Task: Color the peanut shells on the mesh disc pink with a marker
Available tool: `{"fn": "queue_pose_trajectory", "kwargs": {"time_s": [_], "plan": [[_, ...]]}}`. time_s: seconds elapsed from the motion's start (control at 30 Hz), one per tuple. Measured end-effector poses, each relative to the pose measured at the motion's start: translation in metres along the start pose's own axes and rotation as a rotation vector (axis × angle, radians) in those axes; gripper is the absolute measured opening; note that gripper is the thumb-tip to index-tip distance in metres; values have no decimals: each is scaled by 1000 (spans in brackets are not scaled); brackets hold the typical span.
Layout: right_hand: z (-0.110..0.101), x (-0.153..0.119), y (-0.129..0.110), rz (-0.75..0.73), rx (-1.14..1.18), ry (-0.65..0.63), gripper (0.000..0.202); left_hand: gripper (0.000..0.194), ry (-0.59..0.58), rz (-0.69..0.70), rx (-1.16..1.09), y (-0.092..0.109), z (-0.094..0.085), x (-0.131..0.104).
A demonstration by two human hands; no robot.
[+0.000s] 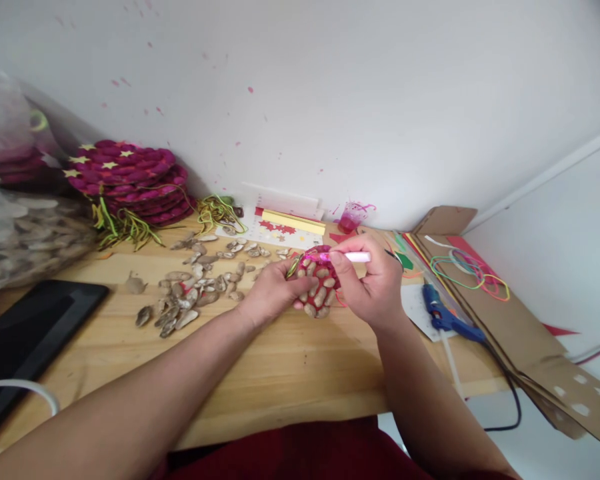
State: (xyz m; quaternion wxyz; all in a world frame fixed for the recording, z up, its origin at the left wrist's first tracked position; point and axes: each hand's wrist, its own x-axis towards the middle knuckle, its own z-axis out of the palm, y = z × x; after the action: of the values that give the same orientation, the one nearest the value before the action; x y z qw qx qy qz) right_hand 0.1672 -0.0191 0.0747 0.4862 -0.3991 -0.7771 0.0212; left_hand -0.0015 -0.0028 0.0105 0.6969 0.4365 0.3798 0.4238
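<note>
My left hand [277,287] grips the left edge of a round red disc covered with peanut shells [321,292], its thumb lying over the front. The shells along the disc's upper part are painted magenta, while the lower ones keep their tan colour. In my right hand [373,283] is a white-handled paintbrush [356,257], pinched between thumb and fingers. Its pink tip touches the upper shells. Loose peanut shells [180,300] lie scattered on the wooden table [280,380] left of the disc.
Behind stands a cup of pink paint [350,217]. A stack of magenta shell discs [135,180] and a bag of peanuts [35,233] are at left, above a black tablet [40,333]. On the right lie a blue glue gun [447,317], coloured cords [465,270] and cardboard [510,320].
</note>
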Motion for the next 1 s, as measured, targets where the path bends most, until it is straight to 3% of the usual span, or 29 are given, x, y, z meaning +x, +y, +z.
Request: {"fn": "queue_pose_trajectory", "kwargs": {"time_s": [0.2, 0.37, 0.53, 0.7, 0.87, 1.0], "plan": [[-2, 1, 10, 58, 118, -41, 5, 33, 19, -52, -140, 6, 3, 0], [-4, 0, 16, 134, 103, 41, 9, 34, 13, -87, -195, 7, 3, 0], [-4, 1, 15, 77, 101, -45, 8, 35, 14, -104, -217, 9, 4, -1], [-4, 2, 17, 92, 56, 30, 8, 36, 12, -124, -235, 10, 3, 0], [-4, 1, 17, 95, 116, -29, 10, 34, 10, -137, -214, 9, 2, 0], [-4, 1, 18, 104, 76, 18, 9, 33, 24, -150, -211, 9, 3, -1]]}}
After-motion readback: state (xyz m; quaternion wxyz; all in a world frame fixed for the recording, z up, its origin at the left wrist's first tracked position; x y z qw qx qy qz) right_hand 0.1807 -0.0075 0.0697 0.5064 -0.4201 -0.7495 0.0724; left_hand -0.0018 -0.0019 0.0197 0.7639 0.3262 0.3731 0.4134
